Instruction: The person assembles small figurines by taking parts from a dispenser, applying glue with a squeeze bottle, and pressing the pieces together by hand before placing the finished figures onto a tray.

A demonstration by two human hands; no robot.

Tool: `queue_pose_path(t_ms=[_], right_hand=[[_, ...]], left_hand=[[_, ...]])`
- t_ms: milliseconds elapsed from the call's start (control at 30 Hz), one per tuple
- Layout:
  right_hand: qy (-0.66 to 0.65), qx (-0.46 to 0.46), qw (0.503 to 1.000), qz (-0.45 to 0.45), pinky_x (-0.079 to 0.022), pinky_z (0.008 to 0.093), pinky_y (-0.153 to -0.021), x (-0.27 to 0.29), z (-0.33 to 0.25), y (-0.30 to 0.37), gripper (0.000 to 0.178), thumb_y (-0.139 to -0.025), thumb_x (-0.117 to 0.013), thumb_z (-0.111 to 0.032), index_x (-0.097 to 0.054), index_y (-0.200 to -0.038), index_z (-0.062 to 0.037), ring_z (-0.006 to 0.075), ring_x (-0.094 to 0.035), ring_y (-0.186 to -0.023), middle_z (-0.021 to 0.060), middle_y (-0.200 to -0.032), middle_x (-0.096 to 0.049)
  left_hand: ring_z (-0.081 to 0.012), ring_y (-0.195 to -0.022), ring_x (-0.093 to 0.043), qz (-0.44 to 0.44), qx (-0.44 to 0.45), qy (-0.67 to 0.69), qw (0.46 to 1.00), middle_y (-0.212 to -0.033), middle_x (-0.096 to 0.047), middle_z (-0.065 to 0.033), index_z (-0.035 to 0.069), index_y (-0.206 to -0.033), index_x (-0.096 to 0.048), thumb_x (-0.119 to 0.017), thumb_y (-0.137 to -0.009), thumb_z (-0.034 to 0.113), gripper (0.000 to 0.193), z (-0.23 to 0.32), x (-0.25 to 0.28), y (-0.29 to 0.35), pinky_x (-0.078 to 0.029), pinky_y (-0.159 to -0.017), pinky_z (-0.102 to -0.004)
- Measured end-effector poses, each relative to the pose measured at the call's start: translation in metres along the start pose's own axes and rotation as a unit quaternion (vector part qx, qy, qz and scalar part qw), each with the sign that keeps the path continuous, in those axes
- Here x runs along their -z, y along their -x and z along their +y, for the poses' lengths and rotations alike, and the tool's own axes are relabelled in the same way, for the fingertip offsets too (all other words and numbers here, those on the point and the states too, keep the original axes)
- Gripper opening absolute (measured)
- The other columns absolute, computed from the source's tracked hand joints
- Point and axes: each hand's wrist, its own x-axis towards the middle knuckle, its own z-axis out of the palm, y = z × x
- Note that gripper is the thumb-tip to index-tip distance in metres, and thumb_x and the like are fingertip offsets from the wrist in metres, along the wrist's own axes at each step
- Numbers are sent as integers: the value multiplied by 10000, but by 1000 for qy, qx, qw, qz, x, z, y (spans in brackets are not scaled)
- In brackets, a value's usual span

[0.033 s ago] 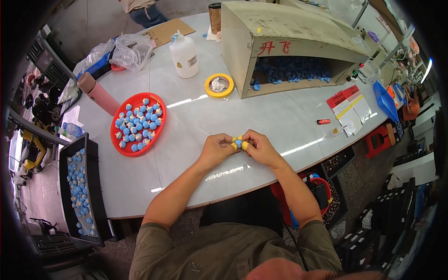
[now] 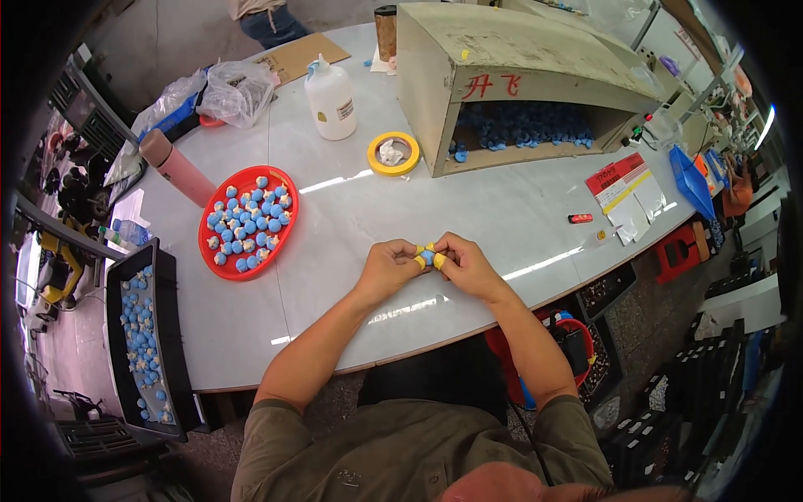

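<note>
Between the fingertips of both hands is a small blue rounded piece (image 2: 428,258), held just above the grey table. My left hand (image 2: 390,266) pinches it from the left, and my right hand (image 2: 465,266) from the right. Yellow covers wrap the tips of the thumbs and forefingers. Most of the piece is hidden by the fingers. To the left of my hands, a red round tray (image 2: 290,186) holds several blue balls with pale, cream-coloured parts (image 2: 248,224). A black bin (image 2: 171,335) at the table's left end holds more such pieces.
A grey open-fronted box (image 2: 435,67) with blue pieces inside stands at the back right. Also on the table are a white squeeze bottle (image 2: 333,105), a yellow tape roll (image 2: 374,156), a pink flask (image 2: 177,170), a red lighter (image 2: 580,218) and papers (image 2: 627,197).
At the far edge, the person in the background has shifted slightly to the right. My hands and the blue piece show no visible movement.
</note>
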Motion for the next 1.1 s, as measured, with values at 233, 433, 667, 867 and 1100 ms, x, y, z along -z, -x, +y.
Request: queue_pose_path(t_ms=[233, 433, 667, 867, 1100], right_hand=[[-62, -3, 998, 24, -412, 203, -535, -3, -2, 1, 62, -888, -541, -10, -534, -949, -3, 49, -511, -582, 9, -722, -566], [-44, -10, 999, 4, -411, 210, -533, 0, 0, 1, 65, -879, -533, 2, -532, -944, -1, 54, -516, -577, 14, -703, -566], [-1, -4, 1000, 19, -396, 209, -518, -2, -1, 2, 66, -876, -523, 2, -530, -941, 6, 48, -499, -569, 13, -701, -563], [-88, -37, 995, 20, -405, 198, -500, -4, -9, 0, 114, -916, -546, -73, -551, -1002, 2, 46, -485, -574, 22, -791, -580], [-80, -62, 995, 16, -408, 190, -481, -5, -14, -1, 131, -917, -552, -81, -542, -1003, 17, 44, -508, -594, 26, -802, -587]], left_hand=[[-159, -894, -655, 10, 3, 40, 999, -956, -655, -145, -113, -995, -589, -613, -855, -4, 180, 6, -2, 2, -524, -772, -220], [-177, -879, -654, -1, -5, 19, 1000, -977, -642, -151, -91, -968, -589, -613, -869, 0, 136, 5, -1, 2, -546, -824, -259], [-179, -874, -662, 22, 13, -10, 1000, -966, -642, -146, -83, -955, -587, -594, -855, -23, 117, 8, -7, 0, -554, -779, -251], [-196, -792, -675, 8, 68, 60, 996, -931, -647, -166, -81, -1059, -530, -520, -915, 74, 212, 24, -6, 0, -564, -720, -258], [-196, -783, -673, -25, 102, 77, 991, -910, -645, -176, -92, -1071, -489, -511, -930, 104, 242, 20, 3, -2, -569, -700, -262]])
